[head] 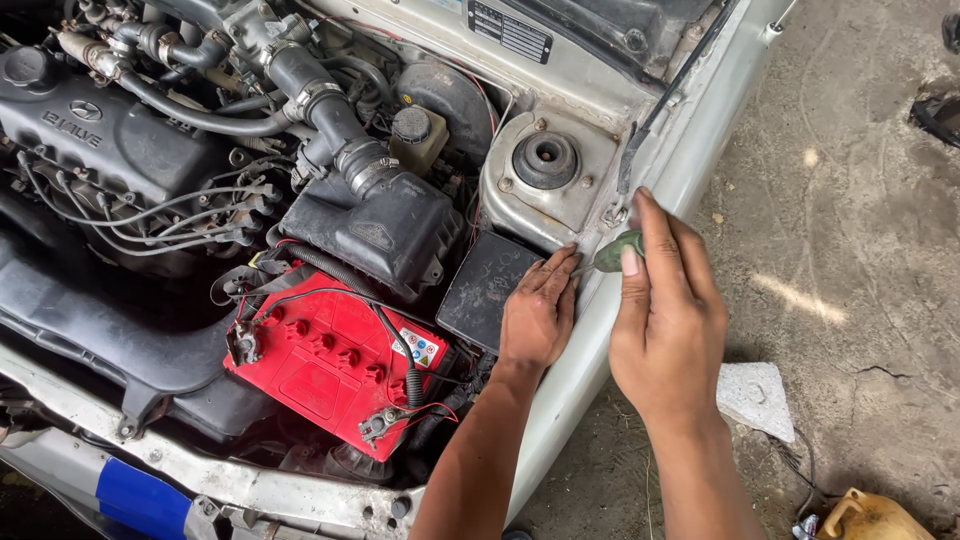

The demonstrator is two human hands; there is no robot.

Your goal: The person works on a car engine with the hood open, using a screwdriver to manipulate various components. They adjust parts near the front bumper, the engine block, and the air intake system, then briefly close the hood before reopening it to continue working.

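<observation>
We see two hands near us. The right hand (665,320) grasps one green-handled screwdriver (610,252) at the fender edge (585,340). The left hand (540,315) lies released, flat on the fender beside one black box (482,288). One red battery (330,355) sits near, hoses crowding it. Right of the fender, the concrete floor (860,250) is open, with one white block (755,398).

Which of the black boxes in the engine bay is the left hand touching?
The left hand rests on the small flat black box beside the red battery. The larger black air-filter box, with the ribbed hose, sits farther away, untouched.
</observation>
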